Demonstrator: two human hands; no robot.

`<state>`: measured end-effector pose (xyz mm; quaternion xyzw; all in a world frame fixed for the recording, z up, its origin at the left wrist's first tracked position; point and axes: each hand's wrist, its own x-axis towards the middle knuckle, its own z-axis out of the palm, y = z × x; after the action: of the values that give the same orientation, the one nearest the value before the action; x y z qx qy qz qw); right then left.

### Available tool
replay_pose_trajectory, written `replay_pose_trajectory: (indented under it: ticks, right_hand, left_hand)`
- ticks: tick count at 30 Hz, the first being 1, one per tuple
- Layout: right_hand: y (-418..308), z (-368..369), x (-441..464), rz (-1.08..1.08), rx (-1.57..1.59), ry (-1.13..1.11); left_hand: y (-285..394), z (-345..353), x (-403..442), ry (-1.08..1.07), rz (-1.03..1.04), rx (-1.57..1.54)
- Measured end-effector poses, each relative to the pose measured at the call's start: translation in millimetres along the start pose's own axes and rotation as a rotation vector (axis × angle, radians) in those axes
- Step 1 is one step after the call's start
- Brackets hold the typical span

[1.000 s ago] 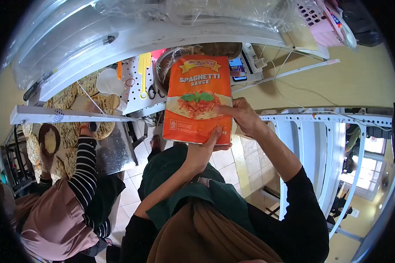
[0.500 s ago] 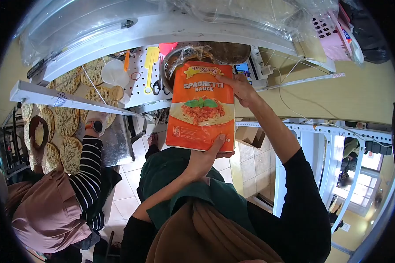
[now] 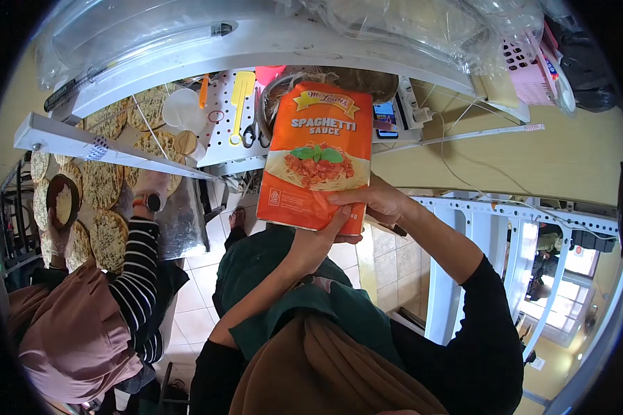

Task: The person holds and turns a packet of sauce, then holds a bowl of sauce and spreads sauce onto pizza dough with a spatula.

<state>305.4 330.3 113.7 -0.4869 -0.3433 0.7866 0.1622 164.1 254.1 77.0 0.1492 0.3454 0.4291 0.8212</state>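
An orange spaghetti sauce pouch [image 3: 318, 145] is held upright in front of me, its printed front facing my view. My left hand [image 3: 318, 242] grips the bottom edge, thumb on the front and fingers behind. Lower down on the right side, my right hand [image 3: 377, 199] also closes on the pouch, thumb lying across its front. Directly behind the pouch stands a metal bowl [image 3: 268, 104] with clear plastic over it, partly covered from sight.
To the left, a co-worker's hand [image 3: 149, 185] hovers over topped round pizza bases [image 3: 102, 181]; the other holds a bowl [image 3: 64, 200]. A white perforated shelf [image 3: 218, 142] bears a yellow spatula [image 3: 240, 104] and scissors [image 3: 249, 135]. A phone [image 3: 385, 121] lies right of the pouch.
My right hand has slid from the pouch's upper right edge down to its lower right. The pouch has tilted slightly. The co-worker's hand near the pizza bases has shifted a little.
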Motion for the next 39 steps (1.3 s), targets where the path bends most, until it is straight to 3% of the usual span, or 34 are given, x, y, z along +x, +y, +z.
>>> replay_pose_trajectory:
  ticks: [14, 17, 26, 29, 32, 39]
  right_hand:
    - [-14.4, -32.8, 38.8, -0.108, -0.003, 0.320]
    - [-15.2, -39.0, 44.1, -0.240, 0.053, 0.336]
    - [-19.6, -85.6, 68.2, -0.037, -0.148, 0.432]
    - [-26.9, -64.4, 50.5, -0.101, -0.034, 0.375]
    - [-22.1, -49.3, 18.0, -0.014, 0.065, 0.286]
    - [8.4, -20.8, -28.0, 0.007, -0.152, 0.291]
  left_hand:
    - [-2.7, -0.9, 2.7, -0.039, -0.085, 0.007]
    - [-3.4, 0.1, 0.3, -0.048, -0.068, 0.043]
    - [-10.7, -2.0, -0.3, -0.062, -0.104, 0.061]
    - [-14.4, -0.8, -0.7, -0.038, -0.083, -0.009]
    - [-15.2, 2.1, 2.1, -0.021, -0.069, -0.039]
    - [-16.9, 2.0, 10.4, -0.135, -0.100, -0.075]
